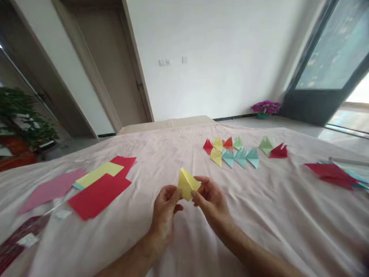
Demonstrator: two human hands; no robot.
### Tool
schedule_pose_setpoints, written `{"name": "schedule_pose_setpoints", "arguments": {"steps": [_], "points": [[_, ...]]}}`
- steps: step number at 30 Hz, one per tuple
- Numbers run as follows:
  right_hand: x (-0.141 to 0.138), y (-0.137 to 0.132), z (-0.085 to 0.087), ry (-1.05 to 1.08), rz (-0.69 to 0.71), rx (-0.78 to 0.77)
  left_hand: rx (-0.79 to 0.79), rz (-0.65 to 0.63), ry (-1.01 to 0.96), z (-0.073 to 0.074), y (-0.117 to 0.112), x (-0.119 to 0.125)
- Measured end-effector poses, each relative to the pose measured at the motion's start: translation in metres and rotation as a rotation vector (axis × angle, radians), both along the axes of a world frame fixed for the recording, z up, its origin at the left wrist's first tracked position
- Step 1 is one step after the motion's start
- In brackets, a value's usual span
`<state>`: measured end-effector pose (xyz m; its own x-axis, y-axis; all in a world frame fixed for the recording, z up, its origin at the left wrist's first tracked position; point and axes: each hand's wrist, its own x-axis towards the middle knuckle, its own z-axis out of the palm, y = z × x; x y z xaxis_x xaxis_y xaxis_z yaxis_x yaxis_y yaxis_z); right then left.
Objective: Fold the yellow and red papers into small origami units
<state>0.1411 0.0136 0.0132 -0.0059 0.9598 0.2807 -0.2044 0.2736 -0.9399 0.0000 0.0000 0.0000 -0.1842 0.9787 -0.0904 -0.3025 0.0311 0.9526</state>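
Forearms (137,256) end in hands (215,200), nearly closed, pinching 1 folded yellow paper (186,184).

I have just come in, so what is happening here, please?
A person's left hand and right hand hold a folded yellow paper piece over the pale pink cloth. Small red, yellow, green and blue folded paper shapes lie ahead to the right; flat red, yellow and pink paper sheets lie to the left.
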Motion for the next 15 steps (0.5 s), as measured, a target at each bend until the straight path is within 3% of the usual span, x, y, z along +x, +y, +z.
{"name": "schedule_pose_setpoints", "arguments": {"steps": [5, 15], "points": [[0.0, 0.002, -0.003, 0.048, 0.047, 0.03, 0.184, 0.116, 0.152, 0.005, 0.004, -0.005], [-0.004, 0.004, -0.003, 0.191, 0.134, -0.033, 0.601, 0.144, 0.436, 0.015, -0.003, -0.009]]}}
